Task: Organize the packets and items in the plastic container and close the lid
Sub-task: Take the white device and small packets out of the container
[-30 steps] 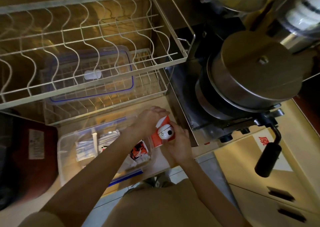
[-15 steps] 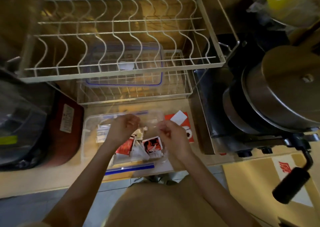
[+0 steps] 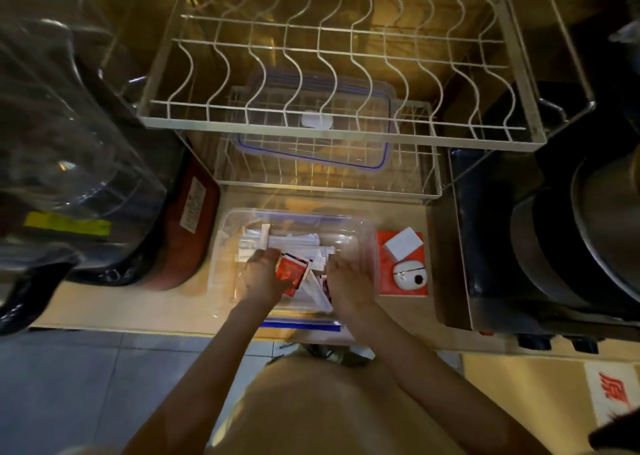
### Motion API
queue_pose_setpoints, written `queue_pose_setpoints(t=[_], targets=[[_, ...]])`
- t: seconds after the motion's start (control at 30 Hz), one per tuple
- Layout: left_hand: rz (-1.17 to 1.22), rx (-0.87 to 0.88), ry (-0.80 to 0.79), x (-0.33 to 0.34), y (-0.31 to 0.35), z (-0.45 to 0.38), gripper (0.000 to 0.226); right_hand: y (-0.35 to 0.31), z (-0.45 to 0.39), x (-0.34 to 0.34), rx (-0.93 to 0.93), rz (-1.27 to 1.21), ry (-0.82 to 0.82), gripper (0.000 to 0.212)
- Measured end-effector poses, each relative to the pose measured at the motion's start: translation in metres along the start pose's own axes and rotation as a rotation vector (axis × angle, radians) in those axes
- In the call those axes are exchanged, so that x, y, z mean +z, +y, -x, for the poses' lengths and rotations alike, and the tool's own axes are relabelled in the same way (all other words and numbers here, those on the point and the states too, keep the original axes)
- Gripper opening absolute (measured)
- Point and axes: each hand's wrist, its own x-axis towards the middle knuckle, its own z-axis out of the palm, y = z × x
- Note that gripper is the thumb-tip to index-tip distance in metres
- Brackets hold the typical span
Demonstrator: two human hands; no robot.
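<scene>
Hands work inside the plastic container (image 3: 360, 232) on the counter: left hand (image 3: 262, 278) grips a red packet (image 3: 290, 271); right hand (image 3: 349, 283) rests, fingers straight, against white packets (image 3: 304, 243).

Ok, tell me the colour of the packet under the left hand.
Red, with a dark edge: the packet beside the left hand, seen in the head view.

No legible text on anything

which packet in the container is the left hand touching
The red packet, by the left hand's fingers in the container. The other packets are white, lying further back.
</scene>
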Motion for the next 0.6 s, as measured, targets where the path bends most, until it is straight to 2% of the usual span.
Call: queue_pose_setpoints(t=[0.1,0.23,0.4,0.47,0.57,0.6], targets=[[0.006,0.011,0.011,0.002,-0.002,-0.002,0.05,0.0,-0.001,0.002,-0.001,0.048,0.033,0.036],[0.027,-0.002,0.03,0.002,-0.005,-0.005,0.044,0.002,-0.003,0.004,0.003,0.035,-0.008,0.022],[0.057,0.034,-0.033,-0.009,-0.004,-0.002,0.031,0.008,0.002,-0.017,0.027,-0.133,0.122,0.019],[0.116,0.055,-0.048,-0.016,-0.006,0.001,0.021,0.008,0.006,-0.028,0.047,-0.301,0.144,0.017],[0.347,0.096,-0.035,-0.024,-0.012,0.003,0.007,0.003,0.007,-0.036,0.097,-0.808,0.183,0.014],[0.442,0.116,-0.022,-0.027,-0.014,0.003,0.011,0.002,0.006,-0.037,0.157,-0.977,0.185,0.014]])
